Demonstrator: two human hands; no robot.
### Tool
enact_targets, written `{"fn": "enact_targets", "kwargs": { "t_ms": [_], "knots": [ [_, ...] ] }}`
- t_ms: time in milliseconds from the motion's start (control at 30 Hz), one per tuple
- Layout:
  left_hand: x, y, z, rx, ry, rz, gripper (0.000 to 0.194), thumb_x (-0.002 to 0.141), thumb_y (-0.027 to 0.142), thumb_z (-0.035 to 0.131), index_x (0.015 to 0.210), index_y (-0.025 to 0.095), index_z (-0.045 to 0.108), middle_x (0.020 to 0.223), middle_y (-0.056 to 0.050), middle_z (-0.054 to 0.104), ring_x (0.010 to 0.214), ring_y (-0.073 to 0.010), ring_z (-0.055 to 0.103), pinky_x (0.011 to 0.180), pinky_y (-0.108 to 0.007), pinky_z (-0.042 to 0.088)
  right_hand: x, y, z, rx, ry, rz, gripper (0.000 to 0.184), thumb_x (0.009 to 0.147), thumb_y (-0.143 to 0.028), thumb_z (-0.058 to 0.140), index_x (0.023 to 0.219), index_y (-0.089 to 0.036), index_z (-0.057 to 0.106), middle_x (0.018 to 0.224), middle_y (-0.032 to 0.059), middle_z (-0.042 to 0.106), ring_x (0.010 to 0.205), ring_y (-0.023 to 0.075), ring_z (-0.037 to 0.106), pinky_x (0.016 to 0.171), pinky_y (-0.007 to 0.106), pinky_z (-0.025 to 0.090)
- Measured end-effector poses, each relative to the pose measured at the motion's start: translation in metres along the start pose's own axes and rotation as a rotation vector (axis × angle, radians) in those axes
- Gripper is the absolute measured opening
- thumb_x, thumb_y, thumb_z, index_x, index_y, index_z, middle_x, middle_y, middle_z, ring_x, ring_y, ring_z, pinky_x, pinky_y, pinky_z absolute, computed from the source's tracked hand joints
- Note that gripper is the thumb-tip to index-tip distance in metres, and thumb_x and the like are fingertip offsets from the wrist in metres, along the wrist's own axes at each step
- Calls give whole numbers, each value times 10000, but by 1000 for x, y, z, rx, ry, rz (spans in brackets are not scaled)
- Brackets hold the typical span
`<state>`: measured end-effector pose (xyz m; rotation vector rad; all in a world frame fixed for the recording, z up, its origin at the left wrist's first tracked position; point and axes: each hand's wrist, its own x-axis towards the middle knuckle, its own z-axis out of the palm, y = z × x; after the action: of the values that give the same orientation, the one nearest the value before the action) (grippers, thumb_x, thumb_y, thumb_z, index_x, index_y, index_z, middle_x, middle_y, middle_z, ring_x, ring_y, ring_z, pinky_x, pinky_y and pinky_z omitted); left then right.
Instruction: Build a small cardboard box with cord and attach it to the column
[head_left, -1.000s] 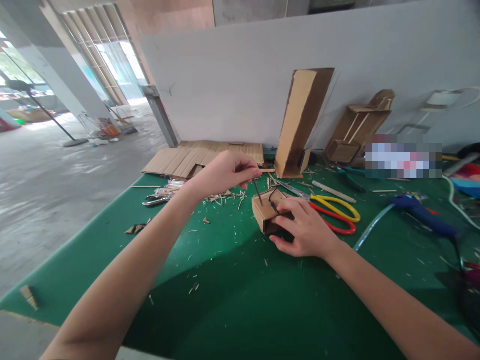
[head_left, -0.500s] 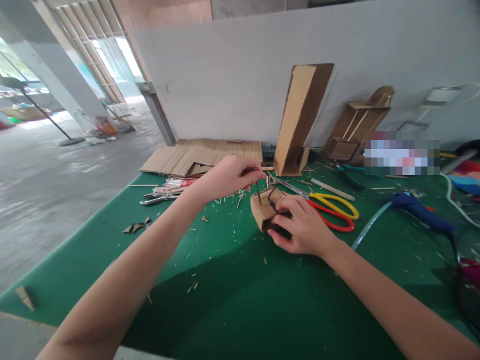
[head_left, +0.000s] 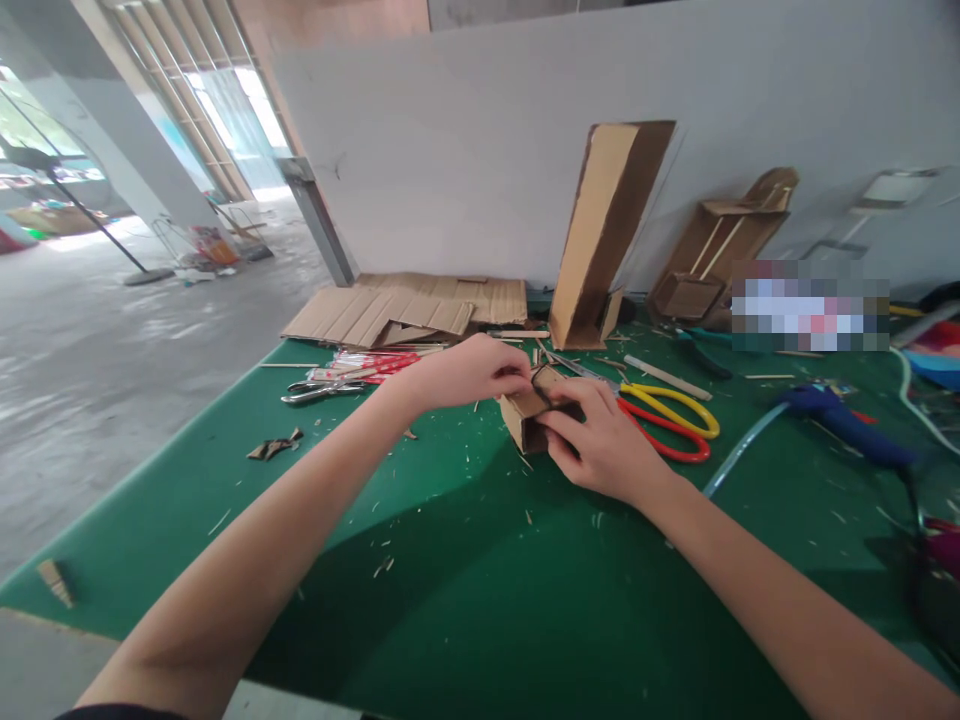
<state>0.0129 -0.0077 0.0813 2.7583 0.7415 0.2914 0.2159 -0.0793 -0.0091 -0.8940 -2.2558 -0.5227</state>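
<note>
A small cardboard box (head_left: 523,412) sits on the green table (head_left: 465,570) in the middle of the head view. My left hand (head_left: 465,370) rests on the box's top left, fingers pinched together over a thin dark wire (head_left: 541,385); what it holds is mostly hidden. My right hand (head_left: 600,445) wraps around the box's right side, with thumb and fingers pressed on it. The dark wire loops across the box top between the two hands.
Yellow and red scissors (head_left: 664,420) lie just right of the box. A tall cardboard piece (head_left: 604,230) leans on the grey wall. Flat cardboard sheets (head_left: 405,310), pliers (head_left: 315,392), red sticks, a blue glue gun (head_left: 847,425) and scattered scraps surround the work.
My left hand came down from above the box onto its top, and the upright dark rod it held no longer sticks up. My right hand stayed on the box.
</note>
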Motion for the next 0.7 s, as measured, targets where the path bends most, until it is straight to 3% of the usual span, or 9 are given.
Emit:
{"fn": "enact_targets", "kwargs": {
  "t_ms": [233,433,700],
  "knots": [
    [-1,-7,-5,34,57,-56,186,848,244,521,834,191,699,756,6,690,621,-94,552,593,-226,371,-2,-1,-1,50,-72,32,258,850,-222,555,1102,-183,589,1323,153,441,1245,312,397,986,531,445],
    [-1,6,-6,115,-1,-55,216,869,282,550,711,189,664,593,37,625,558,-97,532,608,-237,366,-3,-3,-1,-11,-114,3,275,842,-292,570,1044,-124,649,1307,179,461,1246,332,361,1034,506,414],
    [-1,10,-8,265,-27,-53,246,885,304,525,709,185,648,634,20,631,557,-102,521,566,-242,319,-2,-11,2,-123,-68,-2,273,858,-327,546,959,-107,672,1218,177,534,1079,305,449,930,475,425]
  ]
}}
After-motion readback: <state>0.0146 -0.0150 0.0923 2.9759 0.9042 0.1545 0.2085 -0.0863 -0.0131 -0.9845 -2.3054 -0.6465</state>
